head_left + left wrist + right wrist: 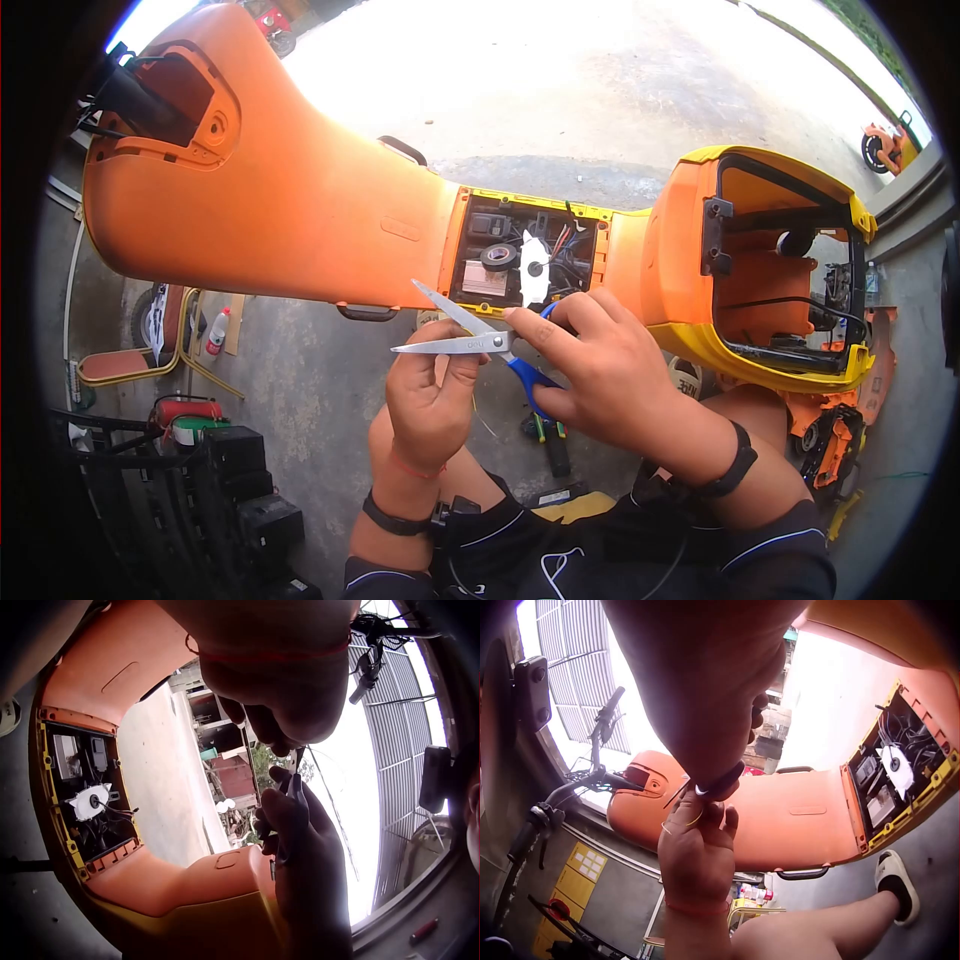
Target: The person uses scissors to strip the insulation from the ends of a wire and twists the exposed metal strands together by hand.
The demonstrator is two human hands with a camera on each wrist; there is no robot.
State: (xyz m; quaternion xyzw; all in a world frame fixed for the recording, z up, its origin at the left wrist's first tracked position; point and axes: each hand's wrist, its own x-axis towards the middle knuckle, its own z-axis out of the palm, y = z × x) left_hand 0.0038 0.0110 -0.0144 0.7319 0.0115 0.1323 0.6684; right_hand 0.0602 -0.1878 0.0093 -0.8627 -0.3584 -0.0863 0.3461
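Blue-handled scissors are held by the right hand, blades apart and pointing left in the head view. Just below the blades, the left hand has its fingers bent and pinches a thin yellowish wire, seen looping by its fingertips in the right wrist view. The blades partly cover the left fingertips. Beyond both hands lies an orange scooter body with an uncovered compartment. A black tape roll and a torn white sheet rest on the parts and wires inside it.
An opening with a yellow rim is at the body's right end. Black boxes stand at lower left, near a bottle and a folded chair. A green-handled tool lies on the floor below the hands. Orange parts lie at right.
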